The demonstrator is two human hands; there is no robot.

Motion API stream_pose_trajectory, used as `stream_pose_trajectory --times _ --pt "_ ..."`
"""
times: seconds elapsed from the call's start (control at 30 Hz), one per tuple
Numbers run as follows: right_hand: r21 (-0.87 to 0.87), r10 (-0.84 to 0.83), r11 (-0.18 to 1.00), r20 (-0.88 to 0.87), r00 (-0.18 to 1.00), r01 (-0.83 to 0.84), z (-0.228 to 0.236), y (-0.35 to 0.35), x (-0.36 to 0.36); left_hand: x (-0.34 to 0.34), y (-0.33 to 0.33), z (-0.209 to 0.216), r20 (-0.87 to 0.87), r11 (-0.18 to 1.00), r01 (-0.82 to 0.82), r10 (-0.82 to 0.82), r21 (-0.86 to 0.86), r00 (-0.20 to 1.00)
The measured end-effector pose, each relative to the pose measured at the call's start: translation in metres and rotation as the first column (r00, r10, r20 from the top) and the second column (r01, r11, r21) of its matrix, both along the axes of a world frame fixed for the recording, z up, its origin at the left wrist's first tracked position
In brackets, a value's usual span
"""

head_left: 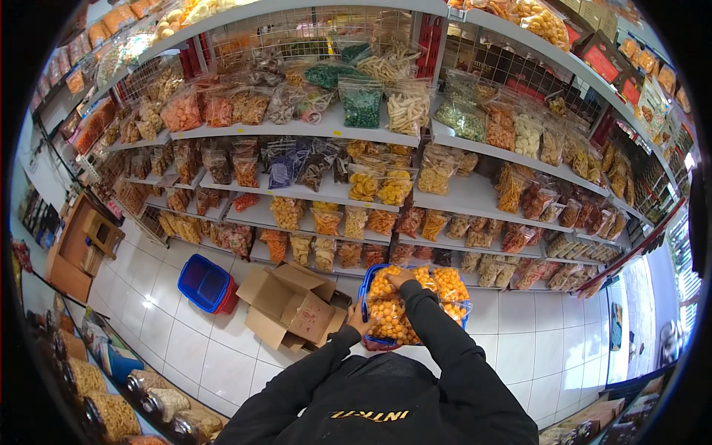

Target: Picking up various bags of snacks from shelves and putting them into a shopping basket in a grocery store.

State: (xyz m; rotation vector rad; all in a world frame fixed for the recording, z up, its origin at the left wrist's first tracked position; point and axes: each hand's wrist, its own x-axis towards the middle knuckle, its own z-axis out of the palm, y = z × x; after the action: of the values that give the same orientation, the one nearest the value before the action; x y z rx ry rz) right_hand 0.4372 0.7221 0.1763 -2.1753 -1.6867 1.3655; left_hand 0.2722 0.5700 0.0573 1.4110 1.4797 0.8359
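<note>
A blue basket [466,320] stands in front of me, filled with several clear plastic bags of round orange snack balls [449,283]. My right hand [403,278] reaches across to the far left of the basket, its fingers closed at the top of one of these bags. At the basket's left side is my left hand [359,317], its fingers stretched out and the thumb apart, beside the near left bag [389,319]. Part of the basket's near side is hidden by my right sleeve.
An open cardboard box [285,305] with raised flaps stands left of the basket on the white tiled floor [174,337]. Farther left is an empty blue tub [204,282] on a red one. Grey shelves [308,194] packed with bagged snacks rise ahead. Snack jars [111,414] line the lower left.
</note>
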Motion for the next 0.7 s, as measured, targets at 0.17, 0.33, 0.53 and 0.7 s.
stream_pose_trajectory --times 0.17,0.33,0.53,0.7 --pt "0.307 0.043 0.944 0.258 0.965 -0.124 -0.002 -0.021 -0.007 -0.004 0.029 0.018 -0.016 0.999 -0.037 0.036 -0.029 0.999" --pt "0.479 0.078 0.831 0.403 0.912 -0.283 -0.005 -0.054 -0.022 -0.004 0.051 0.004 -0.069 0.996 0.057 -0.053 0.061 0.996" --pt "0.537 0.083 0.763 0.471 0.878 -0.359 -0.026 -0.055 -0.006 0.016 0.064 0.012 0.289 0.991 0.134 -0.120 -0.029 0.950" --pt "0.566 0.147 0.727 0.426 0.892 -0.390 0.000 -0.068 -0.013 -0.007 0.064 0.001 0.098 0.991 0.118 -0.124 0.066 0.988"
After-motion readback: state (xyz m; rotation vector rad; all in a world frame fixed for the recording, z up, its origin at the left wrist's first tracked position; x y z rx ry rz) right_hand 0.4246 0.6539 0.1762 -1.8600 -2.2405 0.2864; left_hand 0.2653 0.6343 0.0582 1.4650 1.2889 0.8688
